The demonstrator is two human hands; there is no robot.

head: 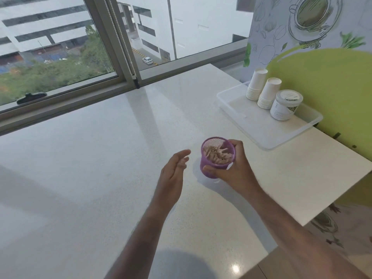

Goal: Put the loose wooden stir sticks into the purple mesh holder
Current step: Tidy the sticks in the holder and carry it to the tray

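Observation:
A purple mesh holder (209, 170) stands near the middle of the white counter (100, 158), and my right hand (233, 168) is wrapped around its right side, thumb in front and fingers behind. Several wooden stir sticks (216, 155) stand inside it, their tips below the rim. Just left of the holder my left hand (173, 176) hovers with fingers apart and nothing in it. I see no loose sticks on the counter.
A clear plastic tray (251, 121) at the back right holds two stacks of white paper cups (263, 91) and a white lidded tub (285, 105). A green chair back (332, 87) rises behind the tray. The window sill runs along the far edge.

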